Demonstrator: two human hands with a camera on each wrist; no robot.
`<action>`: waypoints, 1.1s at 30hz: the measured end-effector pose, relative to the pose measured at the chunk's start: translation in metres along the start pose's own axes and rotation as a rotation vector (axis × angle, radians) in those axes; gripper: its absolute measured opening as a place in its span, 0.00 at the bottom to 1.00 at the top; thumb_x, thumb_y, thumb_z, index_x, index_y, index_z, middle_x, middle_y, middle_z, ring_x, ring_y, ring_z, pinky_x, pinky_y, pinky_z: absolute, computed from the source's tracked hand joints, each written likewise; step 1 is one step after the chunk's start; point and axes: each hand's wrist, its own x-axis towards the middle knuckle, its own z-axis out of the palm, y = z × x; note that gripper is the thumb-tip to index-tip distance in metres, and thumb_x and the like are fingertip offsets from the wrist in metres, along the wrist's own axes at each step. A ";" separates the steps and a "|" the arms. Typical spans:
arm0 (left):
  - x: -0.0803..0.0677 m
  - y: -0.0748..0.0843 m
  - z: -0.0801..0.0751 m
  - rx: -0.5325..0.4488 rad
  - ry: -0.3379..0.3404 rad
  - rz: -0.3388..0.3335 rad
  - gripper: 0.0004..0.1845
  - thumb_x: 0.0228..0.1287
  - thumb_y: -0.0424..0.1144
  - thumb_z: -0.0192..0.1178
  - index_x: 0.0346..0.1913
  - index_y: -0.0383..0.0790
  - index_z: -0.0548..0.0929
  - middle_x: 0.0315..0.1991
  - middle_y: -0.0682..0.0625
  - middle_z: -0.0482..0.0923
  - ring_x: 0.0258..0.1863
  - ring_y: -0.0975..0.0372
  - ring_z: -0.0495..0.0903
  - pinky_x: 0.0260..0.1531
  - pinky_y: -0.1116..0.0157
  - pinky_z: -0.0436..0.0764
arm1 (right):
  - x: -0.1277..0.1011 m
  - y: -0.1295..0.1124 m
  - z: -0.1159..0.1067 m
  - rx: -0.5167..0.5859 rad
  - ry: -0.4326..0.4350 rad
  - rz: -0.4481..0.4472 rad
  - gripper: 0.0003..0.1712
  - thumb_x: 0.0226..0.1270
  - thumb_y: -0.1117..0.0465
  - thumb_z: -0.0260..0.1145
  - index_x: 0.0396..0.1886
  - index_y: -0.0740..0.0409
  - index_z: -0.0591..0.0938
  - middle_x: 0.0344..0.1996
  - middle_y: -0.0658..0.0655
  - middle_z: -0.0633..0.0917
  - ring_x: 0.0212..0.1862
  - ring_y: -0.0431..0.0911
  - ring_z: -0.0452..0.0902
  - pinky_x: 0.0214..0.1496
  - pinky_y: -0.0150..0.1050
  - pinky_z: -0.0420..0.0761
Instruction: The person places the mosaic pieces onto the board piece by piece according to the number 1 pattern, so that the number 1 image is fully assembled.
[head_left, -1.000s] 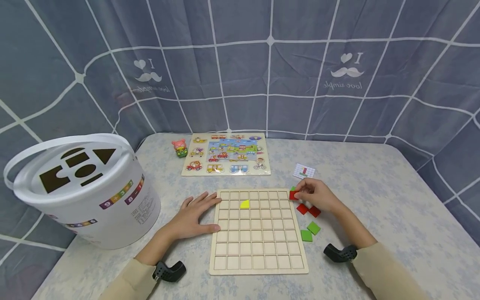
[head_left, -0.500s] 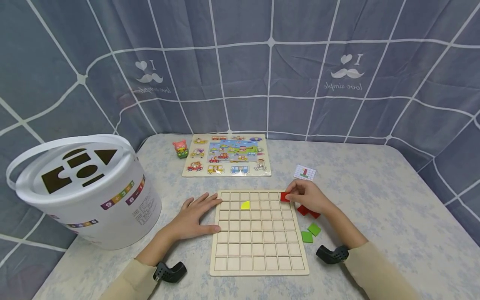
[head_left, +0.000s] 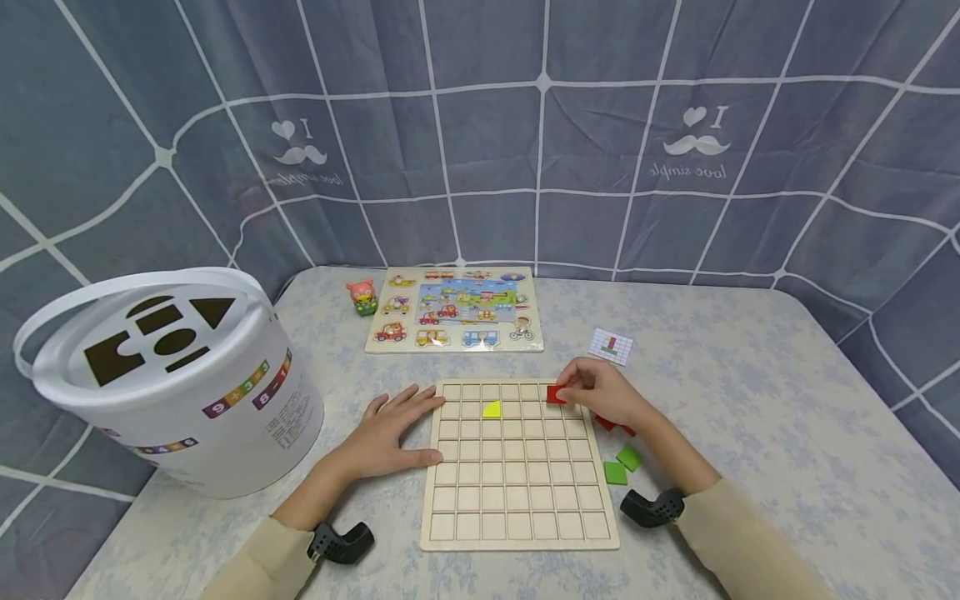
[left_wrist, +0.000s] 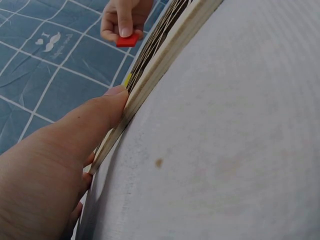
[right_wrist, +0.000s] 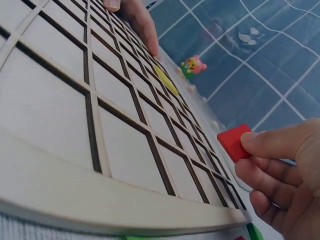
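Red square tile (head_left: 555, 394), held clear of the gridded board (head_left: 516, 474) near its far right corner, pinched between thumb and fingers of the right hand (head_left: 606, 393). Yellow piece (head_left: 491, 409) in one cell. Left hand (head_left: 386, 442): fingers extended, touching the board's left edge. Green tiles (head_left: 616, 473) lie on the counter (head_left: 712, 358).

- Desk (head_left: 720, 350): pale grey cover, faint blue mottled pattern.
- Grid board (head_left: 517, 500): pale wood, square cells.
- Yellow piece (head_left: 492, 409), toward board's far left corner: plain.
- Red tile (right_wrist: 231, 142), near board's far right corner: plain.
- Green tiles (head_left: 616, 472), beside board's right edge: plain.
- Card (head_left: 611, 347), beyond board's far right corner: white, bluish grid, red-and-green figure.
- Picture puzzle (head_left: 378, 321), desk's far edge: cream border, multicoloured vehicles.
- Bucket (head_left: 225, 450), desk's left edge: white, multicoloured number strips.
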 end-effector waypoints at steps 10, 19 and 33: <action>0.001 0.000 -0.001 -0.001 -0.002 -0.002 0.44 0.56 0.64 0.64 0.73 0.50 0.66 0.75 0.50 0.58 0.75 0.49 0.50 0.66 0.38 0.41 | 0.007 -0.006 0.011 0.014 -0.018 0.010 0.04 0.64 0.69 0.67 0.37 0.64 0.81 0.29 0.54 0.83 0.31 0.49 0.79 0.35 0.40 0.77; 0.000 0.000 -0.001 0.002 -0.004 -0.002 0.44 0.56 0.63 0.64 0.73 0.50 0.66 0.75 0.50 0.57 0.75 0.50 0.50 0.66 0.38 0.41 | 0.012 -0.013 0.023 0.022 -0.058 0.000 0.04 0.65 0.68 0.67 0.38 0.63 0.81 0.28 0.55 0.83 0.30 0.50 0.79 0.34 0.40 0.75; 0.001 0.000 0.000 0.015 -0.003 -0.001 0.44 0.56 0.64 0.64 0.73 0.50 0.66 0.75 0.51 0.57 0.75 0.50 0.50 0.66 0.38 0.42 | 0.020 -0.018 0.042 0.039 -0.122 -0.039 0.04 0.66 0.66 0.67 0.38 0.61 0.81 0.31 0.53 0.83 0.32 0.49 0.80 0.36 0.41 0.79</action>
